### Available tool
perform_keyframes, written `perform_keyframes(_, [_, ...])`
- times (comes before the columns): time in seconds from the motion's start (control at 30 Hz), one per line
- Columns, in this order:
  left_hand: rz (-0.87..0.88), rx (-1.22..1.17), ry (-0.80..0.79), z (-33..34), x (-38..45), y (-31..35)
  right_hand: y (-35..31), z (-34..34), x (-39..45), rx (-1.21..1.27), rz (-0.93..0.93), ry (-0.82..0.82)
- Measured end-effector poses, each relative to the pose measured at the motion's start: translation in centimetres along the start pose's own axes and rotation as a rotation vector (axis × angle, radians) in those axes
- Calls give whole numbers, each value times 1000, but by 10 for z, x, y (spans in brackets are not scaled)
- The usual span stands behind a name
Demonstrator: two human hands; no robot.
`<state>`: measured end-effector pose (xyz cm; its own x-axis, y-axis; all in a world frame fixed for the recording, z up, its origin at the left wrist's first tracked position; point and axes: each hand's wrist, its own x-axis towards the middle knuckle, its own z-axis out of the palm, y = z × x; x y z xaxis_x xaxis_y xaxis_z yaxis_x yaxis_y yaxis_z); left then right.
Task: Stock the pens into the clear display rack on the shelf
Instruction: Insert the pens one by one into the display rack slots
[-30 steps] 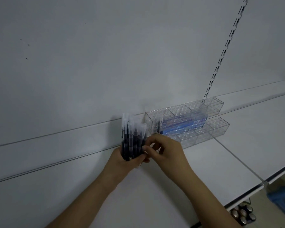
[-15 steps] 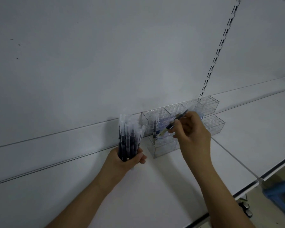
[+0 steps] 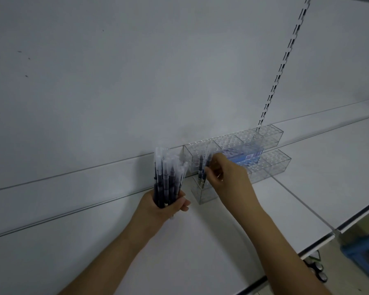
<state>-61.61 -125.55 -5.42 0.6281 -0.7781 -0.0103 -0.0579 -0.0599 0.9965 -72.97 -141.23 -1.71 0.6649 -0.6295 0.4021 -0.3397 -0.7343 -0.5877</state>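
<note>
Pens going into a clear rack on a white shop shelf.

The white shelf (image 3: 222, 241) is flat and matte, backed by a plain white panel (image 3: 136, 71) with a slotted metal upright (image 3: 282, 67) running up it; past the shelf edge at the lower right stands something blue (image 3: 364, 250), too blurred to identify. The clear display rack (image 3: 271, 165) sits at the back of the shelf, two stepped tiers of transparent plastic with perforated tops. The left hand (image 3: 158, 209) is curled around a bundle of pens (image 3: 168, 179), dark barrels under frosted caps, held upright just left of the rack. The right hand (image 3: 226, 177) reaches to the rack's left end, fingertips pinching a pen (image 3: 208, 165) standing beside another pen (image 3: 200, 169) already in a hole.
</note>
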Motion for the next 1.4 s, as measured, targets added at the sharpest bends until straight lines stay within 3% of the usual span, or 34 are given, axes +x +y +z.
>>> perform_keyframes(0.3, [8,-6,-10,-1,2,-1,-3,1,6,-155,-56,-129])
perform_keyframes(0.83, [14,-32,-15,0,2,-1,5,12,5,-122,-22,-59])
perform_keyframes(1.1, [-12,-52,34,-3,3,-2,-3,7,-19,19,-43,184])
perform_keyframes(1.23, [-24,-28,43,-3,3,-3,-18,11,-31,173,-77,59])
perform_keyframes(1.4, [-14,31,-61,-2,2,-3,-18,17,-36,300,5,-89])
